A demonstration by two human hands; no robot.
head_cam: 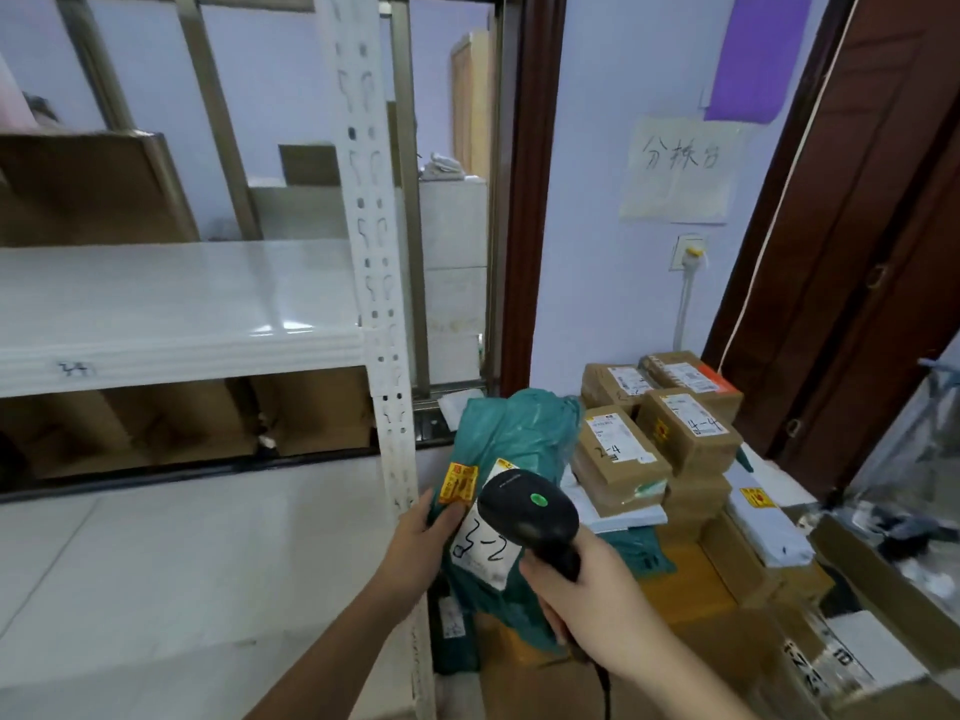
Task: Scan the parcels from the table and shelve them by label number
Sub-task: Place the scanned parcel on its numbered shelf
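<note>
You stand where a white metal shelving unit (171,309) meets a parcel-laden table (691,574), with a pale lilac wall behind and dark brown wooden door frames on either side. The glossy shelf board carries a handwritten mark on its front edge (too blurred to read), and brown cardboard boxes (182,423) sit on the level below it. On the wall hangs a pale paper sheet (678,168) with handwritten Chinese characters, a purple sheet (753,54) above it, and a white socket (688,252) beneath. Your left hand (415,548) grips the near left edge of a teal plastic mailer bag (514,444), held up over the table's left edge; its white label (485,548) reads "3-2" beside a yellow-orange sticker (458,484). Your right hand (582,595) is clenched round the handle of a black handheld barcode scanner (530,514), green light lit, pointed at that label. Toward the table's far edge, stacked brown cartons read "2-4" (618,454) and "4-4" (688,428).
</note>
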